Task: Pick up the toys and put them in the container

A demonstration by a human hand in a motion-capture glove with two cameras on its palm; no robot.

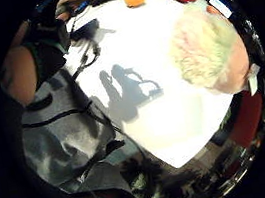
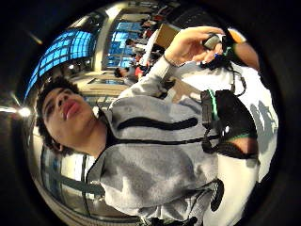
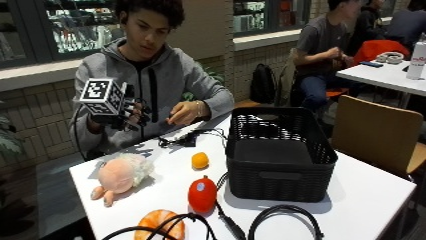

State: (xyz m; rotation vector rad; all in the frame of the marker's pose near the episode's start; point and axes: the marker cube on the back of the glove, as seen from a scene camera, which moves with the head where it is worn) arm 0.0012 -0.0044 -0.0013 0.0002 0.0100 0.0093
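1. The basket (image 3: 279, 155), black and woven, stands open-topped on the right of the table (image 3: 373, 200); as far as its inside shows, it holds nothing, so I judge the task barely begun.
2. The plush (image 3: 121, 173), pink with a pale woolly back, lies on its side at the table's left, well apart from the basket. It looks soft and bulky, so a wide grasp round the body should serve better than a pinch at a limb.
3. The right hand (image 3: 130, 112) is raised above the table's far left edge, near the person's chest, holding nothing; I cannot tell how its fingers stand. It needs to come down over the plush first, the nearest toy.
4. The red toy (image 3: 202, 194) sits upright at the near side, just beside the basket and a cable (image 3: 226, 220); lift it straight up to avoid snagging.
5. The orange toy (image 3: 200, 160), small and round, rests between plush and basket; it may roll if nudged.
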